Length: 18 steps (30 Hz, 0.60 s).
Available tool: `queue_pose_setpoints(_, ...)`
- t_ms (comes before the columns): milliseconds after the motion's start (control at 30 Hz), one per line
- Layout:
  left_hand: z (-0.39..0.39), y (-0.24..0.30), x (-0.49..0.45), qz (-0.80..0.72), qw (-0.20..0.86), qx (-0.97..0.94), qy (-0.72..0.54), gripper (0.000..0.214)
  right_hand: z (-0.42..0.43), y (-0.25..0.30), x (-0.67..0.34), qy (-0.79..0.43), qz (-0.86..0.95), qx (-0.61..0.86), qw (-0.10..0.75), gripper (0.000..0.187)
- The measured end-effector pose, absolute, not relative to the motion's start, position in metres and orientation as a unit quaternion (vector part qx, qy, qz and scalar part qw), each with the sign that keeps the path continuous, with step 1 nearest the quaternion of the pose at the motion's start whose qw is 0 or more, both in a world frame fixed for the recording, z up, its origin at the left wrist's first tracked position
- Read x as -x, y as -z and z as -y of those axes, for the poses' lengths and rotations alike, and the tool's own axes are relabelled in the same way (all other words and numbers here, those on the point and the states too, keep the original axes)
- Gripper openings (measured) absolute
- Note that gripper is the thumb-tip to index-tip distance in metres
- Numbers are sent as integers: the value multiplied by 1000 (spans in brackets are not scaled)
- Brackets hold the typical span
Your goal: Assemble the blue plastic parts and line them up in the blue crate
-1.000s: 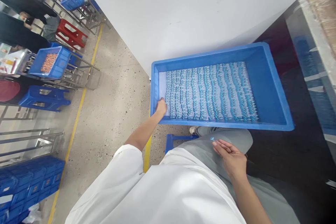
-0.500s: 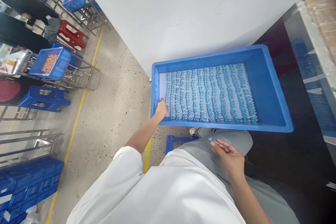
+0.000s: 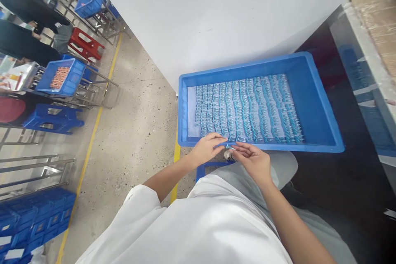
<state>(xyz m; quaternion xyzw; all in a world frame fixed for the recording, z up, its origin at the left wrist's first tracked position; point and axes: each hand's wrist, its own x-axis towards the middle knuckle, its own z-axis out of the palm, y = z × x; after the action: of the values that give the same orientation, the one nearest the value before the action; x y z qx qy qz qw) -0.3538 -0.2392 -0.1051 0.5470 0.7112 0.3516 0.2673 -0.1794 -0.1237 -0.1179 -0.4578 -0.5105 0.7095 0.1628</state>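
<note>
A large blue plastic tray (image 3: pixel 328 132) tilts in front of me, a white sheet (image 3: pixel 192 111) on its bottom. Many small light-blue and clear pieces (image 3: pixel 244 109) lie on that sheet in wavy rows. At the tray's near rim, my right hand (image 3: pixel 255 164) pinches a small light-blue piece (image 3: pixel 229 147) with a wider head and thin stem. My left hand (image 3: pixel 206 149) is beside that piece, thumb and fingers apart on either side of its head. Whether the left fingertips touch it I cannot tell.
Behind the tray stands a white panel (image 3: pixel 198 16). A blue stool (image 3: pixel 213 165) is below the tray's near side. Across the yellow-lined floor (image 3: pixel 136 132), people in dark clothes (image 3: pixel 27 41) sit near a blue crate (image 3: pixel 72 76) of orange pieces. Blue crates (image 3: pixel 40 218) are stacked lower left.
My left hand has left the tray's left corner and come right, beside the small piece. My right hand has moved up and left with that piece to the near rim.
</note>
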Motion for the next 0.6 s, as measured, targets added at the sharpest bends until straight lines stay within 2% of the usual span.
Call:
queue_pose_setpoints(100, 238, 109, 354, -699, 252, -579, -337, 28, 120, 114, 185, -707, 521, 450, 162, 70)
queue_pose_setpoints(267, 239, 108, 356, -694, 264, -568, -353, 39, 117, 117, 195, -718, 515, 438, 164, 70)
queue_pose_setpoints(400, 238, 108, 360, -724, 252, -525, -369, 27, 120, 118, 213, -742, 493, 426, 157, 70)
queue_pose_setpoints(500, 238, 113, 377, -778, 269, -481, -302, 24, 119, 117, 223, -737, 513, 416, 148, 76)
queue_pose_setpoints(600, 238, 129, 404, -841, 269, -415, -219, 25, 115, 117, 216, -701, 580, 397, 119, 69)
